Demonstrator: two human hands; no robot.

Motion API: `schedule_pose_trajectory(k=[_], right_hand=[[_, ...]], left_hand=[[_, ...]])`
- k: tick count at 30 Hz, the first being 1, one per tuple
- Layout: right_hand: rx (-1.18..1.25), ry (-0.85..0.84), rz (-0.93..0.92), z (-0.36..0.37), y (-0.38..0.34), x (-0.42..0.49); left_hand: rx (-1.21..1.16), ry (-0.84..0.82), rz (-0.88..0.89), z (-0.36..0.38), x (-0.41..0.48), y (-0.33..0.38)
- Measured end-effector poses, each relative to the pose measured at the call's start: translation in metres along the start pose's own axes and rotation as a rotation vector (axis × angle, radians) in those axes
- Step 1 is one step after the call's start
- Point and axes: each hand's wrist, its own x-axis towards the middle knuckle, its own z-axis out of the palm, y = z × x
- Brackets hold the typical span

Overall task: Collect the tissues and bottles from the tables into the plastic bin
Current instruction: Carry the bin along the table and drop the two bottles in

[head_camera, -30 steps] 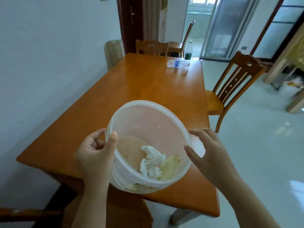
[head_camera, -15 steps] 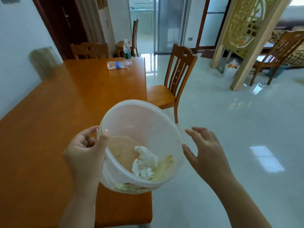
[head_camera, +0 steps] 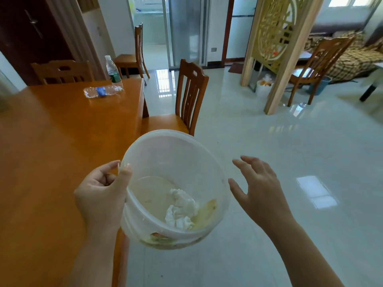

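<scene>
My left hand grips the rim of a translucent plastic bin, held tilted over the table's near right corner. Crumpled white tissue lies in the bottom of the bin. My right hand hovers just right of the bin with its fingers spread, not touching it. On the far end of the orange wooden table a clear bottle with a blue label lies on its side. Beside it an upright bottle with a green label stands near the table's far right corner.
A wooden chair is pushed against the table's right side, another chair at the far end, a third behind it. A gold carved screen, a chair and a blanket-covered sofa stand right. The tiled floor is glossy.
The view has swung to the right, so the table now fills the left side and the floor the right. My right hand has drifted slightly away from the bin. The left grip is unchanged.
</scene>
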Motion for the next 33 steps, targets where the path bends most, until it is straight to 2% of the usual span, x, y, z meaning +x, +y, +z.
schedule_pose_trajectory(k=[9, 20, 33], right_hand=[[-0.001, -0.029, 0.062, 0.032, 0.053, 0.111], [0.026, -0.049, 0.028, 0.069, 0.067, 0.298], [0.1, -0.042, -0.174, 0.12, 0.095, 0.504]], left_hand=[[0.055, -0.044, -0.02, 0.116, 0.061, -0.017], [0.029, -0.02, 0.001, 0.241, 0.192, -0.033], [0.054, 0.134, -0.063, 0.355, 0.313, -0.057]])
